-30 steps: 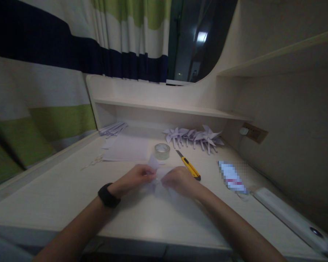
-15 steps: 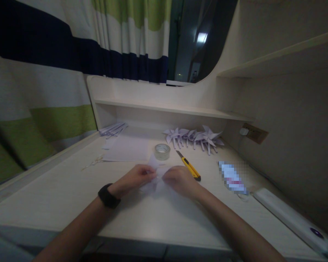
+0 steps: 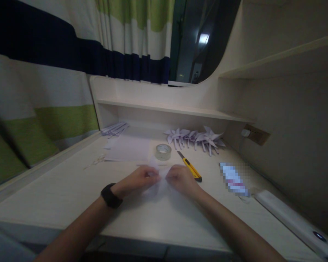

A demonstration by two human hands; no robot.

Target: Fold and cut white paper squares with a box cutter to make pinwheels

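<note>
Between my two hands is a white paper pinwheel [image 3: 155, 188], smeared by motion, with one pointed flap standing up and others hanging below. My left hand [image 3: 138, 181], a black band on its wrist, pinches its left side between thumb and fingers. At the right side, the curled fingers of my right hand [image 3: 182, 179] are closed on the paper. A thin stick [image 3: 162, 165] lies just behind the paper. Beyond it stands a roll of clear tape [image 3: 163, 152]. Close to my right hand is a yellow utility knife [image 3: 190, 166] with its blade out.
Several finished paper pinwheels [image 3: 207, 138] lie at the back right. Paper sheets [image 3: 128, 145] and rolled paper sticks [image 3: 115, 128] are at the back left, with small cotton swabs [image 3: 98, 160] nearby. A blurred-out item [image 3: 233, 178] and a long white device [image 3: 289, 218] lie at right.
Both hands and the paper have shifted slightly right in the picture, as has the whole scene. The fingers of both hands stay on the paper, and more of the thin stick shows.
</note>
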